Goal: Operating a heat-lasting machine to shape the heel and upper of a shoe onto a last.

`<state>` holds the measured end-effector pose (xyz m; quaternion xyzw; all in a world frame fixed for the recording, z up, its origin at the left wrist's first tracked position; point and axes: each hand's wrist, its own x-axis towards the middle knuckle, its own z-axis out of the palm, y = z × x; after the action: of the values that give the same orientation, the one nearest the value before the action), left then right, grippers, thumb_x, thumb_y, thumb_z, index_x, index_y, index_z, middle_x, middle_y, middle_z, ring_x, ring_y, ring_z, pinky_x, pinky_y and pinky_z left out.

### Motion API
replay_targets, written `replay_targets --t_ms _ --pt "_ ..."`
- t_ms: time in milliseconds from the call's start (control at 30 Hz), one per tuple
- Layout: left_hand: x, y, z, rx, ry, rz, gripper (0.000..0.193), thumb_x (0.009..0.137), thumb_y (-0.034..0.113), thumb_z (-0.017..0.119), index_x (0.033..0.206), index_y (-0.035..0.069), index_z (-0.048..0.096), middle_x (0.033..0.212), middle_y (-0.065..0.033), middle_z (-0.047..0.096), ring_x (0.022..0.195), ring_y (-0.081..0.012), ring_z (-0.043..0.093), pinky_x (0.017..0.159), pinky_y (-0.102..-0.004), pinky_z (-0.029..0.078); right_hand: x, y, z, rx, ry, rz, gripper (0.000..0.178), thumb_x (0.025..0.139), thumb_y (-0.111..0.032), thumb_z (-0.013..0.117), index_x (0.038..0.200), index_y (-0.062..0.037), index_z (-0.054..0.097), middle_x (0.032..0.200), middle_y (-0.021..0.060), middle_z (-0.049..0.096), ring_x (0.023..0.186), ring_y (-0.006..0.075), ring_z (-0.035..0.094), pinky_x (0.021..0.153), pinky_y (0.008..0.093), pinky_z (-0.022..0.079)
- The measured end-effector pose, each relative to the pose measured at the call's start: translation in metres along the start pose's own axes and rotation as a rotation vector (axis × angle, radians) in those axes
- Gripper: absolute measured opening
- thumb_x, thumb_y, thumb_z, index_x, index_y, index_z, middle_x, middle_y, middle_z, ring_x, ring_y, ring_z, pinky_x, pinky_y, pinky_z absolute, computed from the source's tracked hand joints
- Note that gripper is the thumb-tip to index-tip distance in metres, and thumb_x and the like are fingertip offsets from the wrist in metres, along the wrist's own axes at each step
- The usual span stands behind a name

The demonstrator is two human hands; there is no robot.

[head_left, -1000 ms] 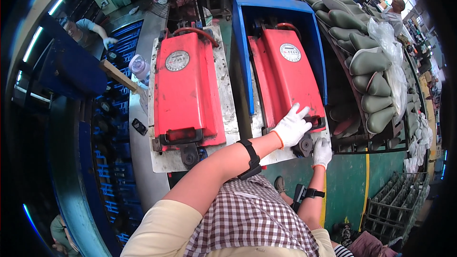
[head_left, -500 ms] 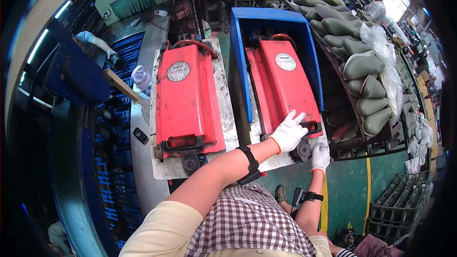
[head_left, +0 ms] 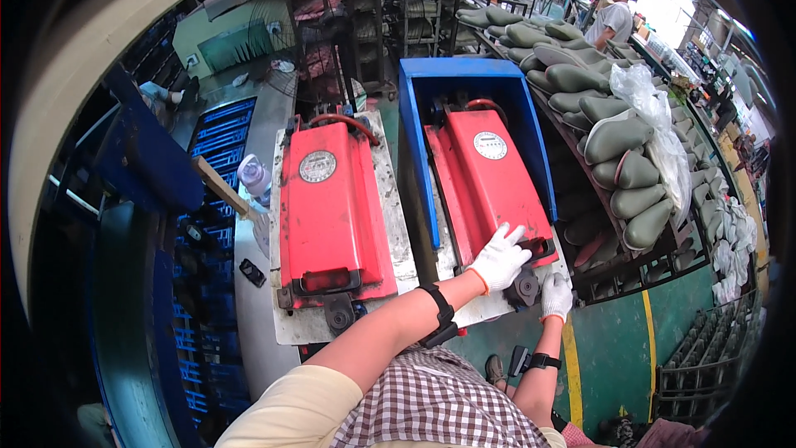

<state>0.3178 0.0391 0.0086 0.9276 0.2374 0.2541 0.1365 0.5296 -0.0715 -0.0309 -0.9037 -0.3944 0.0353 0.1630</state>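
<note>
Two red metal machine covers stand side by side, a left one (head_left: 327,207) and a right one (head_left: 489,178) partly inside a blue hood (head_left: 464,69). Each bears a round dial plate and a black handle at its near end. My left hand (head_left: 500,260), in a white glove, lies on the near end of the right cover, fingers stretched and apart beside its handle (head_left: 540,247). Just below that hand sits a round black knob (head_left: 523,288). My gloved right hand (head_left: 556,295) is curled at the machine's near right corner; what its fingers hold, if anything, is hidden.
Grey-green shoe-shaped pieces (head_left: 618,139) fill a slanted rack to the right, with clear plastic (head_left: 655,137) over some. A bottle (head_left: 253,174) and a black phone-like device (head_left: 252,272) lie on the metal counter at left. A person (head_left: 612,21) stands far right.
The view has tilted upward, so the machines sit lower in the picture. My hands stay at the same places on the right machine. At left, another person's arm has drawn back from the blue rack.
</note>
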Motion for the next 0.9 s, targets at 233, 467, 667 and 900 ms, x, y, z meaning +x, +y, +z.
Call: replay_targets --t_ms 233,467,667,900 --pt "0.0004 -0.0004 -0.0058 -0.004 -0.007 0.020 0.033 0.080 0.017 0.072 0.111 0.006 0.065 0.098 -0.0167 0.070 0.138 -0.0449 0.049 0.119 -0.0641 0.031 0.0017 0.0015 0.0029 -0.048 0.023 0.005 0.036 0.097 -0.042 0.054 0.099 -0.0124 0.075 0.098 0.0230 0.073 0.091 0.0456 0.069 0.081 0.0544 0.055" --pt "0.0011 0.0023 -0.0089 -0.009 -0.040 0.010 0.037 0.081 0.016 0.072 0.115 0.008 0.064 0.105 -0.0162 0.070 0.137 -0.0457 0.049 0.117 -0.0641 0.032 -0.0011 0.0032 0.0029 -0.033 0.036 0.007 0.034 0.097 -0.042 0.055 0.098 -0.0143 0.074 0.096 0.0227 0.073 0.090 0.0448 0.070 0.080 0.0536 0.056" --pt "0.0008 0.0040 -0.0082 0.009 0.006 0.022 0.036 0.079 0.013 0.069 0.114 0.008 0.064 0.105 -0.0175 0.071 0.135 -0.0475 0.051 0.116 -0.0644 0.032 -0.0018 0.0032 0.0007 -0.014 0.023 0.006 0.034 0.095 -0.042 0.056 0.101 -0.0142 0.074 0.095 0.0222 0.073 0.092 0.0438 0.071 0.082 0.0526 0.056" --pt "-0.0010 0.0030 -0.0009 0.055 0.047 0.035 0.026 0.079 0.016 0.069 0.104 0.007 0.064 0.101 -0.0189 0.070 0.134 -0.0474 0.050 0.116 -0.0650 0.031 -0.0031 -0.0016 -0.0054 0.027 -0.015 0.035 0.037 0.097 -0.042 0.052 0.101 -0.0121 0.073 0.102 0.0245 0.072 0.098 0.0464 0.069 0.087 0.0540 0.054"
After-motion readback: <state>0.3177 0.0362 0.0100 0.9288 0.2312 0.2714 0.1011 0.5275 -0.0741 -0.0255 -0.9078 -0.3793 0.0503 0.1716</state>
